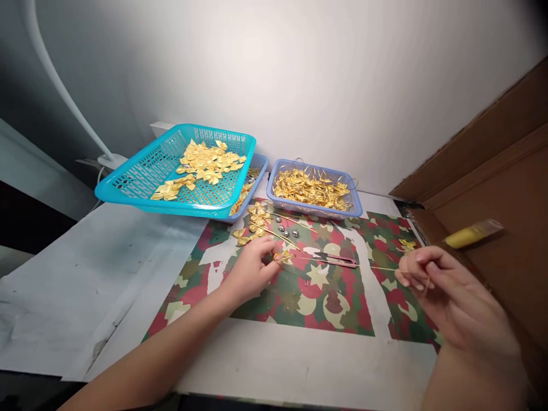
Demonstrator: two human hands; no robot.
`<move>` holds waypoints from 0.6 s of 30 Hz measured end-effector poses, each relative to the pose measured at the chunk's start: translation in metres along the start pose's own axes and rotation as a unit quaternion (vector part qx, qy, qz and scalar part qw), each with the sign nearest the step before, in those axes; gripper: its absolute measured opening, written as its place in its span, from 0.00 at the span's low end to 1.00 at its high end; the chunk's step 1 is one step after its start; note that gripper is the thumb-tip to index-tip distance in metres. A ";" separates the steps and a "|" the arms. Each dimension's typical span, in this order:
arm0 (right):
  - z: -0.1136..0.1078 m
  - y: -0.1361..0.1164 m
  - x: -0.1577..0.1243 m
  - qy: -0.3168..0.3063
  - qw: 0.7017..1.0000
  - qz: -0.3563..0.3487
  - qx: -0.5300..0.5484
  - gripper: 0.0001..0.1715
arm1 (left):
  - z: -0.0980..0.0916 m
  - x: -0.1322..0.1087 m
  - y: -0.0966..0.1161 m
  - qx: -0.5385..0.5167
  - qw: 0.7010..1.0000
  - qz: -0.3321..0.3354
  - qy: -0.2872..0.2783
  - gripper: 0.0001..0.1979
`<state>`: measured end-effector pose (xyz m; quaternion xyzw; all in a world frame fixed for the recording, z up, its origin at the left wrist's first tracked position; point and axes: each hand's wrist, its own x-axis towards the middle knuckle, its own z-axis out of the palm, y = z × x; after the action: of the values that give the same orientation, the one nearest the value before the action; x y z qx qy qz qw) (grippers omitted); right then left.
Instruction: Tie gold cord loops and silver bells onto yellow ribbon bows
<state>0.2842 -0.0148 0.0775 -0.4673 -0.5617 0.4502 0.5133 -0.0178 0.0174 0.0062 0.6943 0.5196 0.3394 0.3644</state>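
While both hands hover over a camouflage mat (pixel 308 302), the right hand (pixel 432 285), near right, pinches one end of a thin gold cord (pixel 381 268) between thumb and fingertips. The cord runs left to a gold bow (pixel 283 257), pinched at the left hand's (pixel 250 271) fingertips. Farther back lie loose bows (pixel 257 220), then a blue basket (pixel 314 212) and a teal basket (pixel 162 202) of bows.
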 end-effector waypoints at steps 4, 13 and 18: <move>0.001 -0.006 0.002 0.015 0.998 -0.019 0.055 0.08 | 0.001 0.000 -0.002 -0.061 0.997 -0.034 -0.034 0.11; -0.015 -0.013 -0.007 0.140 0.983 -0.027 0.112 0.22 | 0.003 0.000 -0.002 -0.059 0.996 -0.008 -0.072 0.12; -0.020 -0.012 -0.007 0.189 0.970 -0.060 0.144 0.18 | 0.002 -0.001 -0.002 -0.040 0.994 -0.010 -0.098 0.11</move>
<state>0.3040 -0.0230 0.0900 -0.4309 -0.4107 0.3981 0.6980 -0.0170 0.0169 0.0034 0.7043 0.4741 0.2863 0.4441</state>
